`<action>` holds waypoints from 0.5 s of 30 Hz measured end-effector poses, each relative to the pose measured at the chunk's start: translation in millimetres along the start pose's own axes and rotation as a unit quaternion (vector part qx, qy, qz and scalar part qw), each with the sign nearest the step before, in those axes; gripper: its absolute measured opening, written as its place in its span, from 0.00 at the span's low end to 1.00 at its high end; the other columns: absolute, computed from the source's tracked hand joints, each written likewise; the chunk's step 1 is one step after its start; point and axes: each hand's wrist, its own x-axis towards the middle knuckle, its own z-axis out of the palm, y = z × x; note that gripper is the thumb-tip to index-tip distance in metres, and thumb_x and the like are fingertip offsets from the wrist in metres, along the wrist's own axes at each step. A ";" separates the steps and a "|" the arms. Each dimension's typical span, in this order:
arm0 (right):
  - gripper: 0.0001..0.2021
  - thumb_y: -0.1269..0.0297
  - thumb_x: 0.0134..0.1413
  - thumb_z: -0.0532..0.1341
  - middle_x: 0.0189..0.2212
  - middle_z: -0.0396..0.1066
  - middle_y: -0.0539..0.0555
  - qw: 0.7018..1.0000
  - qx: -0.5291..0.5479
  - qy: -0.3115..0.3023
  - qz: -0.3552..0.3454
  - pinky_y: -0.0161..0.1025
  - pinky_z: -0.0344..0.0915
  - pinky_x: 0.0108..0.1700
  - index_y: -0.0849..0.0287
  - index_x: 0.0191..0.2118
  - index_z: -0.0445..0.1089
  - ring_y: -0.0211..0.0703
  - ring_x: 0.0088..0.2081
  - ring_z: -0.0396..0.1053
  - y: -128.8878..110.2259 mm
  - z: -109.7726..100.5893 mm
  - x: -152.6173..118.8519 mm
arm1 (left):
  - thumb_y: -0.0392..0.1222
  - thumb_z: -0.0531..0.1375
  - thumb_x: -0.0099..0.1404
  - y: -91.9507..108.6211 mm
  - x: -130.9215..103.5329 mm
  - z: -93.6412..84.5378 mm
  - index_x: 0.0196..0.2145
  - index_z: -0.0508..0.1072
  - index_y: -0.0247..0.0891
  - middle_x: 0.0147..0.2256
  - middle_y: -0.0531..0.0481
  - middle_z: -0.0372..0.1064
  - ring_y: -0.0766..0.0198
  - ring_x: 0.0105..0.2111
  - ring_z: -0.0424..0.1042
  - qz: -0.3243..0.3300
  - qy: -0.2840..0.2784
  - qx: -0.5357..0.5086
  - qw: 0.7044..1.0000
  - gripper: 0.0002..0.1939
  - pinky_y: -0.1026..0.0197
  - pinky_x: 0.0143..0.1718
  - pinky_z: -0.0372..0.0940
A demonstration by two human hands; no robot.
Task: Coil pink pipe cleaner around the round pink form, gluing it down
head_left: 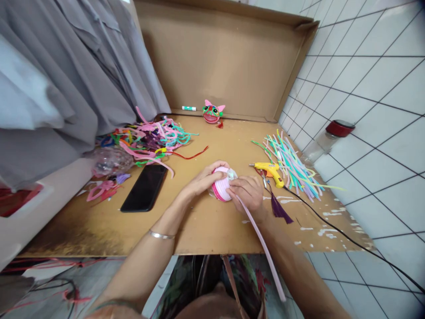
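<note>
Above the middle of the table, my left hand (210,175) is closed around a small rounded piece (222,188) wound with pale and bright pink pipe cleaner. A whitish, see-through patch shows at its upper right side. My right hand (248,191) pinches a pale pink pipe cleaner (262,246) against the right side of this piece. The strip's loose end hangs down past the table's front edge. Close to the right of my right hand lie a yellow hot glue gun (270,172) and a dark purple tassel (279,208).
Left, a tangled heap of coloured pipe cleaners (159,137) lies behind a black phone (144,188). A bundle of pastel pipe cleaners (292,164) and a red-lidded jar (328,139) are right. A colourful animal-head figure (212,113) and a marker (189,108) stand by the cardboard (219,57).
</note>
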 end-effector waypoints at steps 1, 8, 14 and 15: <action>0.04 0.70 0.60 0.61 0.33 0.78 0.52 1.000 -0.002 -0.002 0.003 0.43 0.63 0.43 0.55 0.34 0.70 0.43 0.40 0.74 -0.3 -0.1 0.1 | 0.46 0.57 0.57 -0.6 0.3 -0.1 0.43 0.67 0.39 0.37 0.52 0.69 0.63 0.34 0.66 0.001 -0.001 -0.003 1.000 0.16 0.63 0.37 0.61; 0.04 0.71 0.58 0.62 0.32 0.78 0.52 1.000 0.006 0.024 -0.010 0.42 0.64 0.41 0.56 0.33 0.69 0.42 0.40 0.74 -1.8 -0.3 3.4 | 0.45 0.57 0.57 -0.7 0.4 -0.2 0.42 0.68 0.39 0.35 0.54 0.67 0.64 0.33 0.64 0.007 0.005 -0.005 1.000 0.15 0.64 0.35 0.59; 0.04 0.71 0.58 0.63 0.34 0.78 0.52 1.000 0.000 0.011 -0.001 0.41 0.63 0.42 0.56 0.34 0.69 0.41 0.40 0.72 0.1 -1.1 2.3 | 0.54 0.55 0.63 1.9 -0.3 1.7 0.41 0.67 0.38 0.34 0.53 0.66 0.66 0.31 0.63 0.005 0.001 -0.016 1.000 0.17 0.64 0.34 0.58; 0.04 0.72 0.57 0.63 0.33 0.78 0.52 1.000 0.001 0.013 -0.007 0.41 0.63 0.41 0.57 0.34 0.69 0.41 0.40 0.72 0.6 -1.0 2.1 | 0.55 0.55 0.64 2.0 -0.3 2.1 0.41 0.67 0.37 0.34 0.53 0.66 0.66 0.31 0.63 0.008 0.002 -0.018 1.000 0.18 0.64 0.34 0.58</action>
